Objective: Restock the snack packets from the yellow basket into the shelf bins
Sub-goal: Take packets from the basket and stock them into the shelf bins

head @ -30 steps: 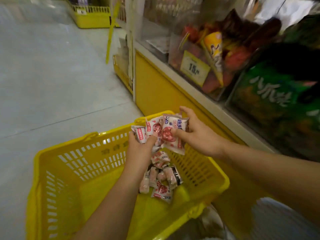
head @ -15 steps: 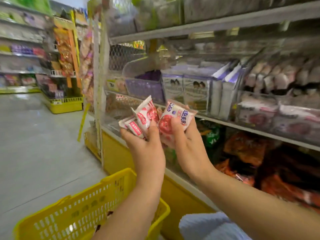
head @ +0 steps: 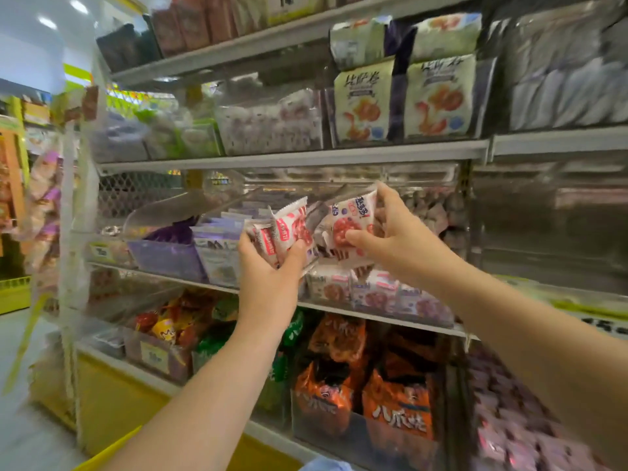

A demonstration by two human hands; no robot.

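1. Your left hand grips at least 2 red-and-white snack packets, with the fingers curled round them and the thumb on the front.
2. Your right hand pinches 1 more packet between thumb and fingers, at the mouth of the clear shelf bin.
3. Both handfuls are raised above the middle shelf, just over a row of similar packets.
4. Only a corner of the yellow basket shows, low on your left.
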